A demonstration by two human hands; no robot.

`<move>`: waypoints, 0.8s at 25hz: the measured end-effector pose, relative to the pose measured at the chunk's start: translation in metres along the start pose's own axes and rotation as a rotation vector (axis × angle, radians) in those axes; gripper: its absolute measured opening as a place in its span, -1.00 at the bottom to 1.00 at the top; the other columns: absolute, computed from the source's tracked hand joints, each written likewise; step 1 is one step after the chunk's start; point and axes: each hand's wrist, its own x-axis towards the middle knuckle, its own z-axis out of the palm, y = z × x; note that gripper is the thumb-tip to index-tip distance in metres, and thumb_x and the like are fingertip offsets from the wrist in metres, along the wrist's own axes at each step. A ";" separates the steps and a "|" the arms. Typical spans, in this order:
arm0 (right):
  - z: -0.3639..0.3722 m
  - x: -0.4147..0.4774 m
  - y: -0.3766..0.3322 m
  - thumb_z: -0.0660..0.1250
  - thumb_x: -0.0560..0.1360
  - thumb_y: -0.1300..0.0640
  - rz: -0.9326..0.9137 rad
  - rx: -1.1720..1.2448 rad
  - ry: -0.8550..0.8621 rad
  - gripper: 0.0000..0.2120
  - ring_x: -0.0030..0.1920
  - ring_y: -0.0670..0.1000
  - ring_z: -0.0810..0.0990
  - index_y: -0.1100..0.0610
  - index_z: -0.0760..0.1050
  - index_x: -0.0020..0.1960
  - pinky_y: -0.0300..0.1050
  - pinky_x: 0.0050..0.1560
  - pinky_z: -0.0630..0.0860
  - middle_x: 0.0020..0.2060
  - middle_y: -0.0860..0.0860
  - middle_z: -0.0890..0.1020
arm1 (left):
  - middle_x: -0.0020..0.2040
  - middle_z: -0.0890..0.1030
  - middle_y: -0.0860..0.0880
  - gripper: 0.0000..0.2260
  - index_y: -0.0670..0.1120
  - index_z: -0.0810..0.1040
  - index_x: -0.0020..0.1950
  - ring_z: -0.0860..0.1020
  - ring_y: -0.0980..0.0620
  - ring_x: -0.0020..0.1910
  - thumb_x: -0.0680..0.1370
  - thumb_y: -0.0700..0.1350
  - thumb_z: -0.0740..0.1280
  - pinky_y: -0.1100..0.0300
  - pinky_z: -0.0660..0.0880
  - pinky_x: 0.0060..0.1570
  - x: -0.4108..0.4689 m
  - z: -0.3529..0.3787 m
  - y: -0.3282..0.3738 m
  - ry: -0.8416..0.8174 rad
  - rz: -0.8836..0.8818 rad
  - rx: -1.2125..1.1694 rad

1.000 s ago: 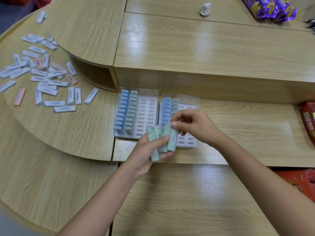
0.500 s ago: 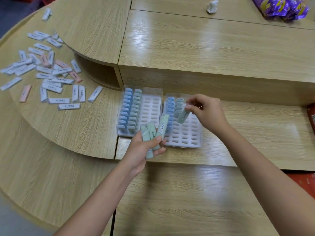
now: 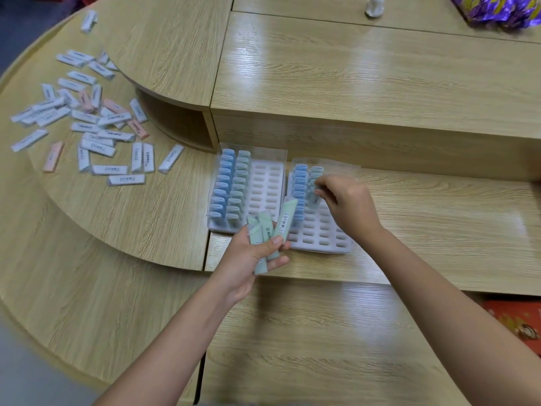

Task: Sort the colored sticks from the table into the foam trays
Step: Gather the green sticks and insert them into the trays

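Observation:
Two white foam trays lie side by side on the lower desk. The left tray holds a column of blue sticks and a column of green sticks. The right tray holds a blue column and a shorter green column. My left hand grips a fan of several green sticks in front of the trays. My right hand pinches one green stick upright over the green column of the right tray. A scatter of white and pink sticks lies on the round desk at the left.
A raised wooden counter runs behind the trays, with an open cubby at its left. A small white object and purple wrapping lie at the back. Red packaging shows at the lower right.
My right hand took one green stick from the bundle and carried it back over the right tray, now lowering it at the green column. My left hand stayed with the remaining sticks.

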 end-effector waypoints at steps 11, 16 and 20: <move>0.012 -0.009 -0.002 0.38 0.46 0.29 -0.094 -0.049 0.171 -0.98 -0.21 0.05 0.59 0.24 0.59 -0.14 -0.19 -0.42 0.47 -0.26 0.05 0.63 | -0.09 0.65 -0.07 -0.75 -0.15 0.50 0.14 0.64 0.05 -0.15 0.48 -0.34 0.33 0.22 0.61 -0.28 -0.003 -0.001 -0.002 -0.019 -0.013 0.021; 0.021 -0.018 0.006 0.37 0.45 0.30 -0.129 -0.102 0.176 -0.94 -0.22 0.12 0.56 0.28 0.60 -0.10 -0.07 -0.43 0.49 -0.18 0.15 0.61 | -0.07 0.65 -0.09 -0.77 -0.14 0.51 0.10 0.65 0.04 -0.14 0.48 -0.35 0.34 0.22 0.60 -0.29 -0.004 -0.001 -0.006 -0.017 -0.028 0.011; 0.014 -0.022 0.005 0.31 0.49 0.27 -0.165 -0.146 0.072 -0.83 -0.06 0.17 0.53 0.24 0.58 0.05 -0.02 -0.33 0.51 0.01 0.23 0.56 | -0.08 0.65 -0.09 -0.77 -0.15 0.51 0.09 0.64 0.03 -0.15 0.47 -0.34 0.34 0.21 0.61 -0.28 -0.003 0.002 -0.007 -0.031 -0.026 0.013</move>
